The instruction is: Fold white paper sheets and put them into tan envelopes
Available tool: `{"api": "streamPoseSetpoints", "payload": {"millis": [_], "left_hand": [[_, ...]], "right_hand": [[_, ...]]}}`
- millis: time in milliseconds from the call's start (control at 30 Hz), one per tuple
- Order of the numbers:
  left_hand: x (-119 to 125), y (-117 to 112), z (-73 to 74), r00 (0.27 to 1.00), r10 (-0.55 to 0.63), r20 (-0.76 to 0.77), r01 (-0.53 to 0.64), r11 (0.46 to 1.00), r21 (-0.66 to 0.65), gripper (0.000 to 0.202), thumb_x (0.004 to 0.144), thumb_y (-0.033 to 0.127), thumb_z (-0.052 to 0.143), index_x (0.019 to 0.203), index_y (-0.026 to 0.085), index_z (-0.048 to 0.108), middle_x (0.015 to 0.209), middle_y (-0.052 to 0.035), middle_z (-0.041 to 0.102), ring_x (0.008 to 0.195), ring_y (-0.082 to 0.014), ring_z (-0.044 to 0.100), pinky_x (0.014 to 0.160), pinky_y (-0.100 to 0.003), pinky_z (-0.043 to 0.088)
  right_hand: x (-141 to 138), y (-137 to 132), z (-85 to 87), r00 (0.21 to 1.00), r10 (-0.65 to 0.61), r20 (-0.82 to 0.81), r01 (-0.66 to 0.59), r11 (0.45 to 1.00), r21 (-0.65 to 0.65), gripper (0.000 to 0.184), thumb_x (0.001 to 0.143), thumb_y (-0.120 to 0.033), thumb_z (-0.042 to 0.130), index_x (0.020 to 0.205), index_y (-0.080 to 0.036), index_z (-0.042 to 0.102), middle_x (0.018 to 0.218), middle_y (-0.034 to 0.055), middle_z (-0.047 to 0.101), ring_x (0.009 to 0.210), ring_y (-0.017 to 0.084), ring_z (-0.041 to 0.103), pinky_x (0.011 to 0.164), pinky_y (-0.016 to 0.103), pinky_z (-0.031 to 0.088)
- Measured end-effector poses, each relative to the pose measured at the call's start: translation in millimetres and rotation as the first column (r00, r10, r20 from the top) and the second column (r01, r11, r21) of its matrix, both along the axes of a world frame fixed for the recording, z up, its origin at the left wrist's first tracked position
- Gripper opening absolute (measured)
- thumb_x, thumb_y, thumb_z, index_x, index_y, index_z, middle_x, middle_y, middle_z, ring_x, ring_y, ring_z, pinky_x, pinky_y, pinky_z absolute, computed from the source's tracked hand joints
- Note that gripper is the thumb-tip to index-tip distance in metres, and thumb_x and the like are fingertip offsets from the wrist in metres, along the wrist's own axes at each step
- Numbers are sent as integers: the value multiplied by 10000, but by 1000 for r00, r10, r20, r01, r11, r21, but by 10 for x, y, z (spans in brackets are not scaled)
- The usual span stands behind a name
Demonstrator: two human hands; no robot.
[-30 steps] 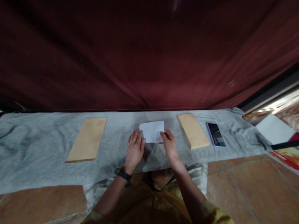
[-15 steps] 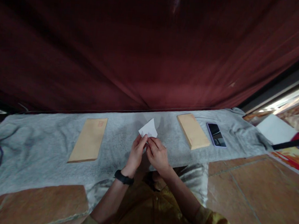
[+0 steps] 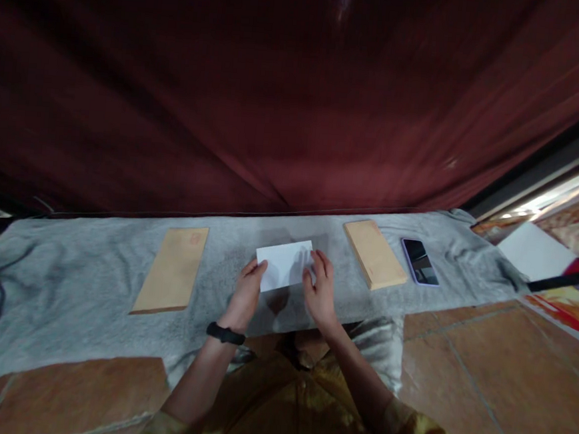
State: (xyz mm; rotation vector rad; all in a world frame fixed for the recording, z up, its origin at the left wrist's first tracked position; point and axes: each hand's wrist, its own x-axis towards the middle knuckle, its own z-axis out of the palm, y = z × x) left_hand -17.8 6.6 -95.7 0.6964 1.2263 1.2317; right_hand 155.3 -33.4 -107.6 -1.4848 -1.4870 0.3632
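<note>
A white sheet of paper, wide and rectangular, is held above the grey cloth in front of me. My left hand, with a dark band on its wrist, is closed on the paper's left edge, thumb on top. At the right edge is my right hand, its thumb and fingers apart and its fingertips at the paper; whether they press on it I cannot tell. To the left lies a single-looking brown envelope with a small red mark. Right of my hands rests a stack of brown envelopes.
A phone lies right of the stack on the grey cloth. Behind the cloth hangs a dark red curtain. Tiled floor shows at the near side. A white sheet and a colourful printed item are at the far right.
The white paper has gone from a small, angled folded shape to a wide, flat rectangle. My hands have moved apart, the left leftward and the right slightly rightward, its fingers spreading.
</note>
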Motion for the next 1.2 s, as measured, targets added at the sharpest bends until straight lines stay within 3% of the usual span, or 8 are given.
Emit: {"api": "streamPoseSetpoints", "payload": {"millis": [100,233,467,567,700,867,1033,1200], "left_hand": [[-100,48,-77,999,25,31,-22,997,-79,423,601,402,802,931,168,680,759,-23,722,768,-223,700,774,-379,541],[-180,69,-177,1000,14,3,-13,995,-94,437,560,375,820,916,160,684,713,-5,705,734,-210,689,758,-356,525],[-173,72,-238,997,-47,-53,43,996,-75,443,552,395,797,902,143,696,730,-28,722,666,-200,672,687,-341,528],[-152,90,-263,988,-53,-148,49,998,-31,360,607,363,746,900,159,706,739,-19,722,649,-185,653,646,-304,507],[-159,158,-302,942,-23,-334,37,999,35,199,667,282,693,844,193,703,747,-7,704,667,-173,624,638,-270,472],[-194,224,-305,835,17,-550,25,997,69,206,713,202,678,916,204,711,722,7,657,709,-179,604,720,-282,468],[-172,225,-277,507,-72,-859,142,990,0,421,851,196,610,1272,192,631,887,-35,720,777,-184,656,772,-302,486],[-140,190,-248,395,-95,-914,183,983,-24,447,898,211,601,1345,202,591,961,-65,748,839,-212,696,773,-311,510]], "right_hand": [[103,111,-193,965,-66,-253,41,994,-105,462,974,-366,479,1407,-210,515,1325,130,606,1176,234,606,989,418,531],[150,185,-435,873,-30,-486,-112,959,-261,491,965,-446,450,1359,-168,540,994,97,720,801,195,681,703,324,578],[142,207,-519,938,-41,-345,-64,955,-288,476,879,-419,557,1275,-163,618,923,68,719,764,184,648,719,307,534],[156,259,-491,953,-23,-303,-74,950,-304,462,865,-354,548,1275,-153,621,757,13,672,669,166,609,642,273,498],[179,315,-450,972,-25,-234,-44,958,-284,461,880,-295,520,1301,-130,607,720,10,661,641,165,606,634,267,492],[188,305,-379,999,-29,-21,20,936,-350,457,918,-239,512,1360,-141,569,916,83,745,811,208,699,768,297,540],[166,265,-302,972,24,232,71,916,-394,471,967,-197,471,1437,-166,493,1185,114,728,992,227,717,895,316,543],[143,243,-277,925,47,376,98,929,-356,473,981,-180,445,1451,-138,473,1267,140,688,1045,247,701,916,344,543]]}}
